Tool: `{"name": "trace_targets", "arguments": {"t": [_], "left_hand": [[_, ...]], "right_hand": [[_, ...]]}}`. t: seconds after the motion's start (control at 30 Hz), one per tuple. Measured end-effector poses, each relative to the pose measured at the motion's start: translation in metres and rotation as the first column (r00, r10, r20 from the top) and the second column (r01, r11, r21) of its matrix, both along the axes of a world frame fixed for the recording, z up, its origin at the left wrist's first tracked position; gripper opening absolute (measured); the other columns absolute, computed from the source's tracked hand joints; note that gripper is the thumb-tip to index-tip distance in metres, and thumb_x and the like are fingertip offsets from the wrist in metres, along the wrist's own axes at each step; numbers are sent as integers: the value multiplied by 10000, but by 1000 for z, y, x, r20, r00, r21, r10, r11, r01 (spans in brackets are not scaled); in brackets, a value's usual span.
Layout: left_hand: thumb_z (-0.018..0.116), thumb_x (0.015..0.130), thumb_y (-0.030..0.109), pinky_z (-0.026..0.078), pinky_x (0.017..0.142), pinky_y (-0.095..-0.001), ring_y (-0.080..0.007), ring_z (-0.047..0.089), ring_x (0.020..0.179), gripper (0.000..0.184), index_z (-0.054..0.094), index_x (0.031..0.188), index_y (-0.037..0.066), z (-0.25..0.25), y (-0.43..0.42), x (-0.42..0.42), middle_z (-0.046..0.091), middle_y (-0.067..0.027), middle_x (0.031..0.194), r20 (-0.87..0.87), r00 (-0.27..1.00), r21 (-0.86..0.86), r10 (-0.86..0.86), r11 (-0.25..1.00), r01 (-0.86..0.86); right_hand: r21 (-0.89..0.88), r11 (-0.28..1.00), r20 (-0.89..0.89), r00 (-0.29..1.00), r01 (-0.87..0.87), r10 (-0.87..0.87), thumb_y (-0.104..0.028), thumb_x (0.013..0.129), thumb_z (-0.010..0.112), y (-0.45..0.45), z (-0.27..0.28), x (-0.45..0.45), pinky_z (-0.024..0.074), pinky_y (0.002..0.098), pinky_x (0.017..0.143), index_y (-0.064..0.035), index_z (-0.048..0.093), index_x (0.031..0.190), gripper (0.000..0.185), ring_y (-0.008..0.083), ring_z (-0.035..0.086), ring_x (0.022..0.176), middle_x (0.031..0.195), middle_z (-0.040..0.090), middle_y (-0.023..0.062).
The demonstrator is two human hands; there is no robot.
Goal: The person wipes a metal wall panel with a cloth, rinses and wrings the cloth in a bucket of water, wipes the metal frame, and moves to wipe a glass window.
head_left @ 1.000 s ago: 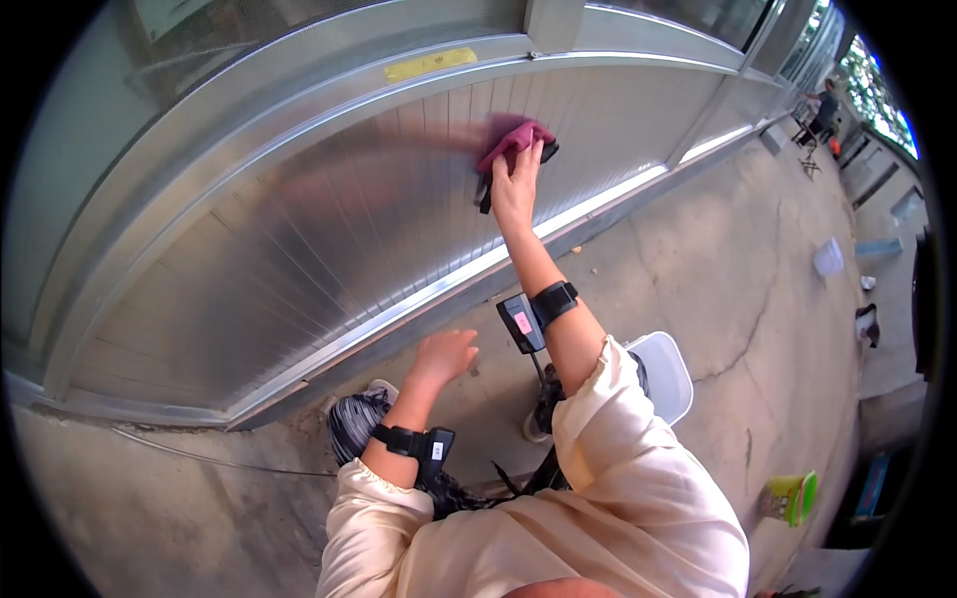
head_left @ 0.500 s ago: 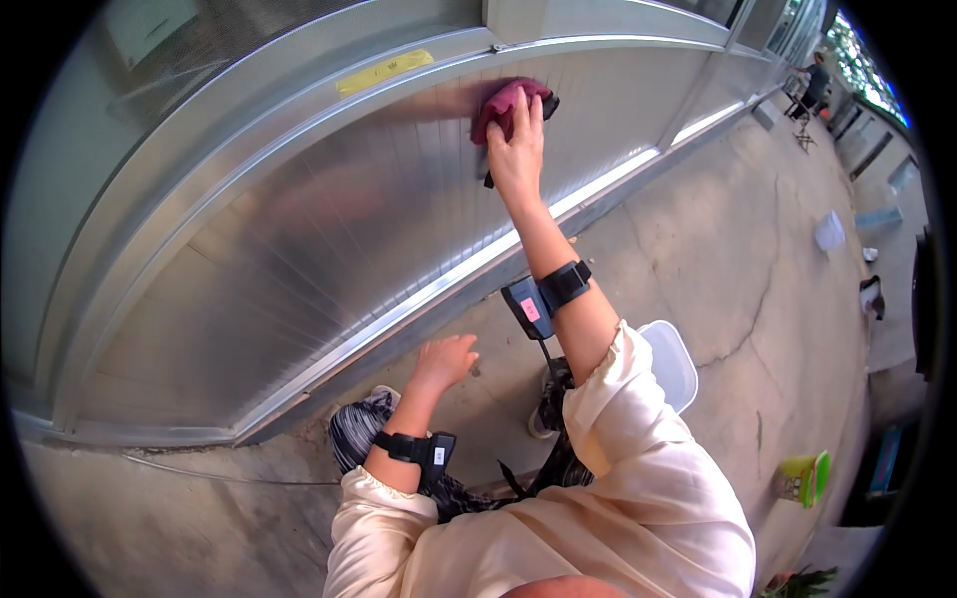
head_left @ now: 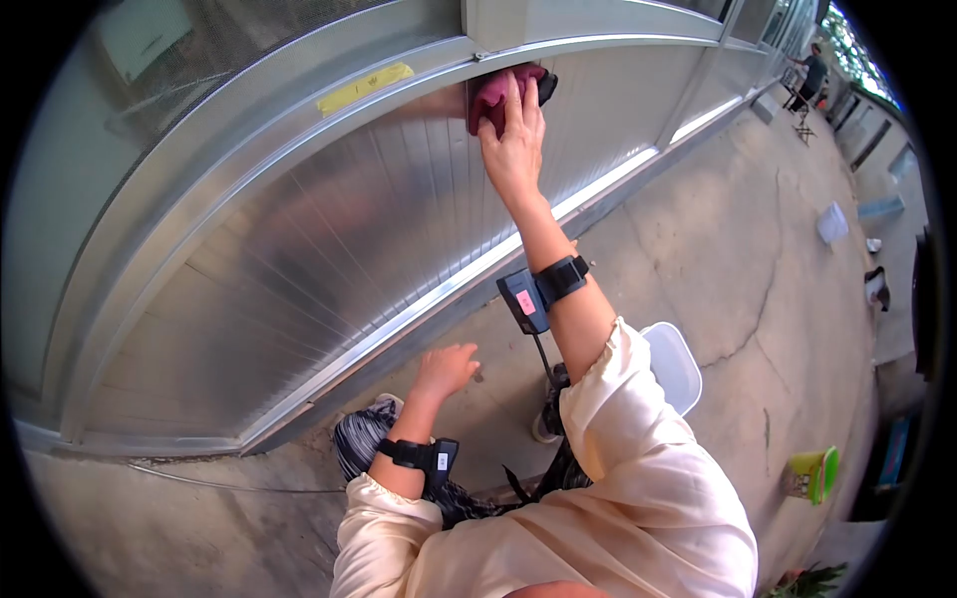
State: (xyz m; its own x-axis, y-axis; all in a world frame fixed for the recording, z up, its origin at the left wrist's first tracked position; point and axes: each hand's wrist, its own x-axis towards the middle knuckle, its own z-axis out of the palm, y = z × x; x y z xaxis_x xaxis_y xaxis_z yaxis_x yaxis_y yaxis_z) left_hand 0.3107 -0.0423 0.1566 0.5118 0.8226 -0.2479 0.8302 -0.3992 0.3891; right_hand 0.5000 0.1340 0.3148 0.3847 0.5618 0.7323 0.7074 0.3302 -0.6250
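Observation:
My right hand (head_left: 511, 149) presses a dark red cloth (head_left: 491, 97) against the ribbed metal panel (head_left: 399, 189), just under its upper frame rail. The fingers lie over the cloth, and a black edge shows behind it. My left hand (head_left: 446, 372) hangs in front of my knee, apart from the panel, with its fingers loosely curled together. Nothing shows in it, though the palm side is hidden. Each forearm wears a black strap with a small device.
A yellow label (head_left: 365, 88) sticks to the frame. Beside my right arm stands a white plastic tub (head_left: 674, 367). A green bucket (head_left: 812, 474) and a white bucket (head_left: 831, 223) are on the cracked concrete floor (head_left: 698, 269). Another person (head_left: 814, 75) is far off at upper right.
My right hand and the cloth have moved slightly up the panel, closer to the frame rail. My left hand has barely shifted. The view has moved a little.

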Motion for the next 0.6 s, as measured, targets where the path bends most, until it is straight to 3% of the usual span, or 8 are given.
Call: {"name": "trace_targets", "arguments": {"t": [0.03, 0.1, 0.2, 0.23, 0.37, 0.53, 0.6], "left_hand": [[533, 839, 321, 453, 804, -441, -311, 573, 979, 348, 564, 1140, 149, 0, 0, 0, 620, -106, 1044, -5, 1000, 2, 1, 1000, -1], [534, 838, 323, 453, 803, -441, -312, 573, 978, 348, 564, 1139, 151, 1, 2, 1, 621, -107, 1044, -7, 1000, 10, -2, 1000, 2], [534, 837, 329, 453, 801, -444, -316, 573, 978, 353, 561, 1143, 156, 0, 2, 2, 619, -108, 1045, -24, 1000, -4, -9, 1000, 9], [538, 829, 326, 454, 797, -451, -320, 578, 966, 349, 560, 1129, 148, 0, 1, 3, 623, -114, 1026, -8, 1000, 1, -13, 1000, 13], [540, 827, 328, 452, 790, -467, -328, 583, 952, 334, 557, 1101, 136, -3, 2, 2, 627, -118, 1005, -5, 1000, 1, -28, 1000, 28], [538, 830, 329, 453, 784, -470, -332, 583, 948, 320, 555, 1083, 134, -6, -2, 0, 626, -121, 1004, -8, 999, -5, -35, 999, 35], [538, 830, 327, 453, 783, -470, -334, 583, 948, 317, 554, 1080, 133, -6, -1, 2, 626, -122, 1004, 2, 999, 2, -45, 999, 45]], "right_hand": [[-1, 1000, 0, 1000, 2, -2, -123, 754, 572, 0, -7, 0, 331, 438, 1006, -143, 312, 1379, 678, 408, 292, 1242, 1436, 215, 196], [-168, 985, -168, 986, -50, 21, -129, 747, 580, 2, -24, -1, 313, 440, 1018, -143, 290, 1392, 708, 419, 293, 1235, 1432, 211, 210], [-167, 986, -133, 991, -20, -2, -168, 741, 596, 1, -21, 1, 313, 431, 1008, -135, 309, 1385, 706, 422, 345, 1203, 1414, 257, 225], [-148, 988, -101, 995, -34, 19, -128, 739, 579, -1, -11, 3, 322, 441, 1012, -138, 279, 1396, 722, 417, 300, 1221, 1429, 211, 214], [-84, 995, -38, 997, 58, -62, -119, 721, 584, 0, 7, 5, 355, 443, 986, -136, 314, 1374, 707, 402, 318, 1210, 1426, 233, 183], [-171, 985, -68, 998, -13, 1, -118, 721, 575, -6, -11, 14, 389, 444, 952, -168, 344, 1360, 681, 384, 365, 1181, 1418, 268, 154], [-177, 984, -87, 996, -23, 7, -146, 729, 589, -1, -5, 15, 349, 418, 991, -154, 329, 1372, 694, 380, 369, 1192, 1410, 296, 160]]}}
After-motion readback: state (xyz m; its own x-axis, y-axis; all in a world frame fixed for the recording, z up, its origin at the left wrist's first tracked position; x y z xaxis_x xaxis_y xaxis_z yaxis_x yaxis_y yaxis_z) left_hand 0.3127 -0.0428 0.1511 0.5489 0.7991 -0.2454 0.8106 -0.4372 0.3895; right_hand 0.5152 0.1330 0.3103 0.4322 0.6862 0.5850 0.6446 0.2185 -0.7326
